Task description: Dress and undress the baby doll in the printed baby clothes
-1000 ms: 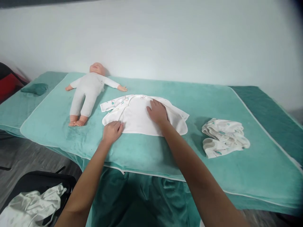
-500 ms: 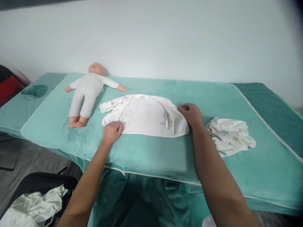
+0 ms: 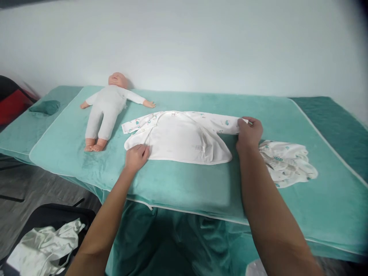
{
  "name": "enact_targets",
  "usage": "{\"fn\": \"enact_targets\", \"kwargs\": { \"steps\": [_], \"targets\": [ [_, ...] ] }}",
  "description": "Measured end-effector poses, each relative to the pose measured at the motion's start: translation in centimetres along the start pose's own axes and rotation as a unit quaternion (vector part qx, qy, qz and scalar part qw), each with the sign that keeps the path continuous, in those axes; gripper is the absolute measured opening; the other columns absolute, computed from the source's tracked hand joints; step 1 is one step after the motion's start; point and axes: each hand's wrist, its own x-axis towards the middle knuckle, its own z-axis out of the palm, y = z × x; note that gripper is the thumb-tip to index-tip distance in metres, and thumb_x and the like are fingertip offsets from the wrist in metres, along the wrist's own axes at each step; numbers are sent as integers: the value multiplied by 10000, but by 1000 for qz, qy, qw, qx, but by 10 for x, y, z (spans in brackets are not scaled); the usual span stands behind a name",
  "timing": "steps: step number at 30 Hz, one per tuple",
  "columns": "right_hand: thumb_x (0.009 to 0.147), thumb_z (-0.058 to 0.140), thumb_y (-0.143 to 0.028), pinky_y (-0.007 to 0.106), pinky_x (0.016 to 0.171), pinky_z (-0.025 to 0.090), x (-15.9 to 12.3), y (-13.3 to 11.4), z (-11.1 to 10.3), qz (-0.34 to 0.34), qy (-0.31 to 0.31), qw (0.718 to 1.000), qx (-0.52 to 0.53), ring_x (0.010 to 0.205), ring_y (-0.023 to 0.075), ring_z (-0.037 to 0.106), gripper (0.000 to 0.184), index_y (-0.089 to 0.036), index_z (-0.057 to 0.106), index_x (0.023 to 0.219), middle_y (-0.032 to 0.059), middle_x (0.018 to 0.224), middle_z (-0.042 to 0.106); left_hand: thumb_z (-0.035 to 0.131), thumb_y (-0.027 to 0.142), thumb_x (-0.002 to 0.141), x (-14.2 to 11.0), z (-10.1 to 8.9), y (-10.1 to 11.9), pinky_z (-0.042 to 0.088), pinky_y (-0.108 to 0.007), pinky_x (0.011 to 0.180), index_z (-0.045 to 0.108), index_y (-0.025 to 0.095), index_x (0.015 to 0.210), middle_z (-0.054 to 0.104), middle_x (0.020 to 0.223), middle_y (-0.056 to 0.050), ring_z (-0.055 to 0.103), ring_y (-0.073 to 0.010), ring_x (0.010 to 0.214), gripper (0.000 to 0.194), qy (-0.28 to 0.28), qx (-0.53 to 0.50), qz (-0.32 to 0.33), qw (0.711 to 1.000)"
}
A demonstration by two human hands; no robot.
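On bed [image 3: 186, 188]: pinching shirt [image 3: 178, 138] sleeve [image 3: 228, 124] in right hand [image 3: 249, 132]; with hem [image 3: 169, 159] beneath curled left hand [image 3: 136, 155], can't tell if held

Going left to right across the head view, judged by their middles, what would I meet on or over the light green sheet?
Doll, left hand, shirt, right hand, crumpled cloth.

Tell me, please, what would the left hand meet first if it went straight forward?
The left hand would likely first meet the white shirt, whose lower edge it appears to touch.
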Motion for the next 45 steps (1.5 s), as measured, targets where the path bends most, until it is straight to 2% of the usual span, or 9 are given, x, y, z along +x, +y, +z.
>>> {"fn": "enact_targets", "kwargs": {
  "steps": [5, 8, 11, 14, 22, 28, 36, 39, 45],
  "targets": [
    [797, 546, -128, 360, 966, 515, -3, 6, 4, -42, 23, 997, 60, 995, 181, 656, 366, -210, 519, 1152, 59, 1085, 655, 477, 332, 1056, -1, 1, -1, 276, -327, 616, 537, 203, 660, 605, 636, -30, 539, -156, 625, 421, 6, -1, 0, 1000],
    [742, 645, -191, 442, 1037, 486, -10, 11, -1, -81, 35, 996, -21, 1074, 239, 643, 368, -227, 546, 1095, 79, 1181, 643, 480, 334, 1057, -1, 1, -2, 274, -325, 613, 534, 202, 660, 598, 629, -26, 536, -154, 621, 422, 9, 3, 4, 1000],
    [763, 681, -294, 488, 983, 499, -13, 14, -5, -72, 25, 986, -146, 978, 276, 643, 343, -223, 563, 1077, 78, 1081, 655, 481, 333, 1057, 0, 1, -2, 276, -323, 616, 535, 200, 658, 597, 630, -25, 541, -153, 625, 424, 8, 4, 2, 1000],
    [795, 651, -321, 478, 935, 506, -13, 13, -6, -62, 9, 978, -197, 899, 277, 635, 303, -202, 605, 1070, 69, 955, 661, 482, 334, 1057, 0, 1, -2, 278, -323, 624, 541, 199, 657, 600, 632, -26, 547, -154, 632, 425, 3, 3, -3, 1000],
    [845, 576, -285, 438, 981, 495, -6, 6, -11, -127, 88, 973, -173, 982, 275, 620, 308, -159, 754, 1062, 149, 1119, 665, 470, 351, 1059, 0, 0, -2, 261, -324, 624, 551, 200, 660, 593, 634, -30, 541, -159, 639, 435, -7, -5, -14, 1000],
    [896, 570, -307, 398, 970, 504, 7, 10, -8, -68, 52, 989, -117, 987, 259, 653, 323, -162, 747, 1124, 137, 1089, 714, 477, 350, 1053, 0, 1, -3, 253, -327, 619, 556, 203, 659, 594, 632, -33, 534, -164, 636, 428, -11, -9, -20, 1000],
    [763, 632, -209, 405, 894, 519, 18, 7, 4, -27, 70, 986, -147, 855, 242, 658, 171, -180, 709, 912, 69, 906, 729, 473, 341, 1055, 0, 1, -3, 270, -328, 628, 539, 205, 656, 595, 634, -31, 538, -163, 639, 426, -9, -3, -12, 1000],
    [817, 620, -277, 393, 876, 510, 16, 6, 3, -34, 67, 985, -153, 856, 240, 647, 133, -192, 673, 905, 76, 921, 720, 470, 345, 1056, 1, -1, -2, 273, -327, 624, 531, 205, 648, 585, 623, -29, 529, -160, 627, 436, -9, -5, -15, 1000],
    [856, 631, -457, 424, 850, 485, 11, 8, 3, -61, 0, 975, -215, 846, 273, 620, 245, -217, 672, 880, 84, 874, 697, 455, 353, 1060, 1, -2, 0, 282, -324, 624, 534, 205, 646, 584, 622, -30, 530, -156, 628, 447, -18, -9, -23, 1000]
  ]
}}
